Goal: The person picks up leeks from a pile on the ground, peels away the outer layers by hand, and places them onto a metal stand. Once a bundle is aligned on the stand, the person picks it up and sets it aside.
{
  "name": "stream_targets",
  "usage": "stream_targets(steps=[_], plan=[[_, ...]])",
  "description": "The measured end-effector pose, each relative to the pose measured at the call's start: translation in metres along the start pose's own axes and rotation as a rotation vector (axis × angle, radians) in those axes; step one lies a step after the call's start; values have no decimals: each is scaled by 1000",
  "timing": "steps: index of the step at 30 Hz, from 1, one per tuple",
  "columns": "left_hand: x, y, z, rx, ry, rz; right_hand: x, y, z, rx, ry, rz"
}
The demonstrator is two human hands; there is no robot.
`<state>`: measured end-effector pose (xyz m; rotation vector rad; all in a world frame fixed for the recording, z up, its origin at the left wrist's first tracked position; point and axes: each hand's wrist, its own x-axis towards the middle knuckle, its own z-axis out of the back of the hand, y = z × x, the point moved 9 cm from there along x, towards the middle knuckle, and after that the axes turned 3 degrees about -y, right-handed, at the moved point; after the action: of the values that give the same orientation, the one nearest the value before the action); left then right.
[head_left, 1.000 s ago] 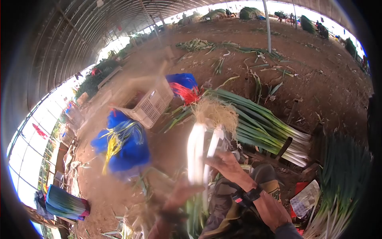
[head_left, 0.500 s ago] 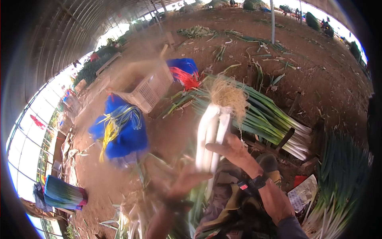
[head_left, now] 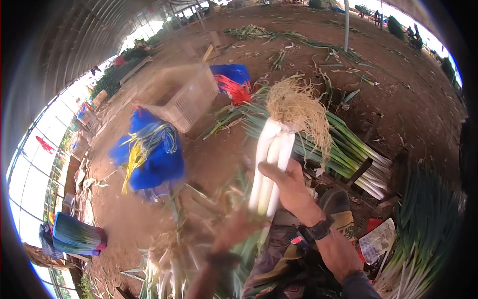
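Observation:
Several long green onions (head_left: 269,164) stand in a small bunch, white stalks upward and a mass of tan roots (head_left: 298,107) on top. My right hand (head_left: 291,192), with a dark band on the wrist, is closed around the stalks, its thumb lying across their front. Lower down, my left hand (head_left: 236,229) is at the left side of the same stalks, close to where they turn green, its fingers smeared by motion. Below it, a heap of onions and peelings (head_left: 169,264) lies at my left. Patterned trousers show under the bunch.
More green onions (head_left: 348,144) lie across a low wooden rack ahead, and another pile (head_left: 423,219) is at the right. A pale plastic crate (head_left: 191,102) stands on the soil beside blue bundles (head_left: 154,164) topped with yellow ties. Red ties (head_left: 231,89) lie farther back.
The bunch in my right hand has shifted slightly right in view, its roots showing more fully. My left hand remains low beside the stalks, blurred in both frames.

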<state>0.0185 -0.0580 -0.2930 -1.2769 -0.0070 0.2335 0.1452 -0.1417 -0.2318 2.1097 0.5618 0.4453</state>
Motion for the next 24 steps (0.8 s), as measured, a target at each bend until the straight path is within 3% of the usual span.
stream_targets(steps=[1,4,6,8,10,11,15,16,18,19,21,23,24], plan=[[-2,6,-2,215,-38,11,1,-4,1,-64,-32,-10],[-11,-10,-6,237,-501,-27,6,-17,1,-238,-95,1],[-5,11,-11,538,-626,-158,10,-26,2,-327,-117,64],[-1,39,-12,585,-582,58,11,-22,1,-301,-123,89],[2,37,-6,502,-524,51,14,-21,1,-267,-124,97],[4,36,-3,463,-492,49,17,-25,7,-405,-141,51],[8,40,12,597,-493,-22,15,-13,6,-694,98,-32],[9,46,20,680,-478,99,13,-12,7,-720,159,-47],[4,41,29,578,-491,113,-2,8,15,-973,274,-98],[5,37,32,587,-505,51,-12,26,21,-800,219,-65],[4,37,36,564,-515,-18,-5,36,51,-854,218,317],[4,34,43,462,-491,12,-13,52,76,-839,142,359],[7,28,47,391,-473,54,-20,74,84,-800,74,216]])
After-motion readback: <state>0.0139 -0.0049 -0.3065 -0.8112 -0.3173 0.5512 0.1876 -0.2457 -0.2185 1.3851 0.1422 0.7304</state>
